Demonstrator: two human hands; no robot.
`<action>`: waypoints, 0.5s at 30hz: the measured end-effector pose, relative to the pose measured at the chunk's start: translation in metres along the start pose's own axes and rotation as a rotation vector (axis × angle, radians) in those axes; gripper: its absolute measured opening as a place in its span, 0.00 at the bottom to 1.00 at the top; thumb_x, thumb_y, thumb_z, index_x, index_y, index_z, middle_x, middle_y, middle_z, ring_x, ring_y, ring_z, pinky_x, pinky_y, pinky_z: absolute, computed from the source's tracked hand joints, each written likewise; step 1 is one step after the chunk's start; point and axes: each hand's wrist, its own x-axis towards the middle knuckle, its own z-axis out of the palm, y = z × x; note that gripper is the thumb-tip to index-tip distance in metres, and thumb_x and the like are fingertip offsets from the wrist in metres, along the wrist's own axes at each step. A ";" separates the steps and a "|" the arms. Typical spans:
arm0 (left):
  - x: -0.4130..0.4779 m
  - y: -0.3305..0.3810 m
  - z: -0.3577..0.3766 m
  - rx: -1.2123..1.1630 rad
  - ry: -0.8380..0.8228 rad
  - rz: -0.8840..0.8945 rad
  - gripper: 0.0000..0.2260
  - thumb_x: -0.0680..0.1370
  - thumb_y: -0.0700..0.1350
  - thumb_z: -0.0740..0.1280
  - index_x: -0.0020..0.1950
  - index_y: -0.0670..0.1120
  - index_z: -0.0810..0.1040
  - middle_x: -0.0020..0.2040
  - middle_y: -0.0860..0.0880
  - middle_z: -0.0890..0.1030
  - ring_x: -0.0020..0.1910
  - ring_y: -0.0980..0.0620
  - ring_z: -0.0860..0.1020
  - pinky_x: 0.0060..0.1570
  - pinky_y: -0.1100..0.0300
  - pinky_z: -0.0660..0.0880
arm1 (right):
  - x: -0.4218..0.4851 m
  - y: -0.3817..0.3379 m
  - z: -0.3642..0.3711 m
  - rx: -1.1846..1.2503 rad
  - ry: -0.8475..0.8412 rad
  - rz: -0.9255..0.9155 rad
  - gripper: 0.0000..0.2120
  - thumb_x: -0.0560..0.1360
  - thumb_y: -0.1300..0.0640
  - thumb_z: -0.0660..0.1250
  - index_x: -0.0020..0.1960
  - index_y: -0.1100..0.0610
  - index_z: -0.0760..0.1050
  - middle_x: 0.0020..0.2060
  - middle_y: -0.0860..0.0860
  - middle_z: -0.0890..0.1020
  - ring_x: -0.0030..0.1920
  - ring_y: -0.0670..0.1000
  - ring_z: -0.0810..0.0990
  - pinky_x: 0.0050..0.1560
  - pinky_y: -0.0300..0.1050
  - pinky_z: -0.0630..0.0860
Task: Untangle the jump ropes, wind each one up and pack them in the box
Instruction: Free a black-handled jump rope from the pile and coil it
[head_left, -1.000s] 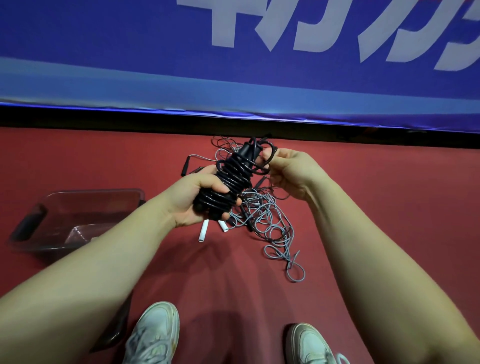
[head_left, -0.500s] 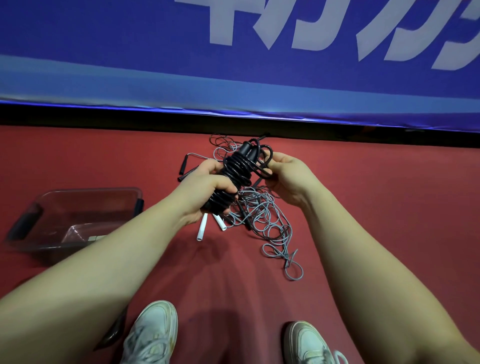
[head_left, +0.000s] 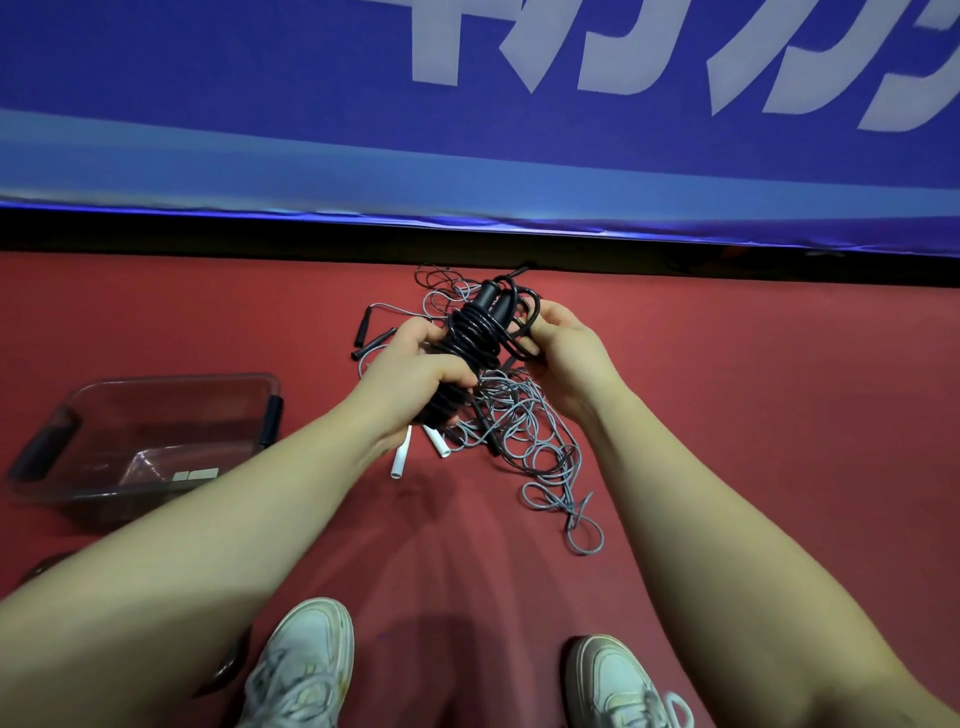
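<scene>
Where the blue banner (head_left: 467, 130) with pale lettering fills the top of the view, a red floor (head_left: 753, 415) spreads below it, and everything else lies on or above that floor. The clear plastic box (head_left: 156, 387), with dark grips at its two ends, stands on the floor at the left, well apart from both hands and beside the left forearm. Two white sneakers (head_left: 306, 670) show at the bottom edge.

Under the hands a grey rope tangle (head_left: 540, 457) sprawls on the floor in loose loops, its last loop trailing toward the right shoe. Above it, lifted off the floor between the two hands, is the black jump rope (head_left: 475, 332), its cord wound in tight turns around its paired handles, which point up and away toward the banner. The left hand (head_left: 415, 374) grips the lower half of this bundle, fingers curled round the turns and thumb across the front. The right hand (head_left: 561, 353) is just beside the bundle's upper right, its fingers curled on a loose loop of the black cord that stands out from the winding.

Two white handles (head_left: 401, 457) lie on the floor just below the left hand, at the tangle's left edge. Slim black handles (head_left: 363, 325) lie further off, left of the hands.
</scene>
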 end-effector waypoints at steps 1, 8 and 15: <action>-0.001 0.000 0.000 0.040 0.015 0.039 0.15 0.69 0.30 0.67 0.48 0.46 0.69 0.40 0.43 0.76 0.32 0.47 0.74 0.25 0.61 0.71 | 0.000 0.001 0.001 -0.010 -0.003 -0.020 0.08 0.79 0.65 0.59 0.43 0.57 0.72 0.25 0.47 0.72 0.22 0.41 0.64 0.30 0.32 0.66; -0.002 0.001 -0.005 0.537 -0.016 0.260 0.41 0.71 0.33 0.65 0.75 0.65 0.53 0.43 0.53 0.75 0.29 0.56 0.73 0.32 0.63 0.71 | -0.003 0.012 0.004 -0.363 0.031 -0.140 0.11 0.79 0.48 0.60 0.49 0.53 0.78 0.43 0.49 0.82 0.42 0.46 0.79 0.44 0.40 0.73; 0.000 0.000 -0.013 0.287 -0.165 0.237 0.37 0.70 0.28 0.64 0.68 0.63 0.64 0.39 0.45 0.76 0.29 0.49 0.72 0.29 0.58 0.71 | 0.000 0.006 0.016 -0.395 0.129 -0.176 0.09 0.75 0.64 0.63 0.43 0.53 0.79 0.38 0.49 0.81 0.43 0.48 0.78 0.52 0.46 0.74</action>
